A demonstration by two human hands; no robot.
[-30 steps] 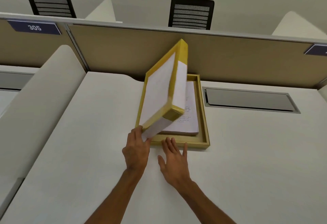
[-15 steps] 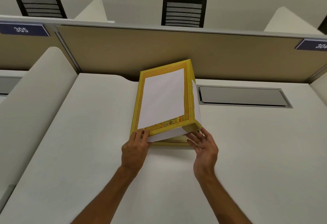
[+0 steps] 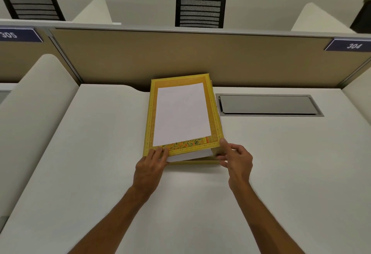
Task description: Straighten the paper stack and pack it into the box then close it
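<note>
A yellow box lid (image 3: 212, 113) with a white panel on top lies over the yellow box base (image 3: 202, 161) on the white desk. The lid's near right side is still slightly raised, so a white inner wall and a strip of the base show under it. The paper stack is hidden beneath the lid. My left hand (image 3: 150, 165) grips the lid's near left corner, fingers on its patterned edge. My right hand (image 3: 236, 159) pinches the lid's near right corner between thumb and fingers.
A grey cable hatch (image 3: 269, 105) is set into the desk right of the box. A tan partition (image 3: 180, 57) runs behind it, with tags 305 and 304. White side dividers flank the desk. Black chairs (image 3: 200, 10) stand beyond.
The lid has swung down from nearly upright to almost flat over the base. My right hand moved from the desk to the lid's near right corner. The papers became covered.
</note>
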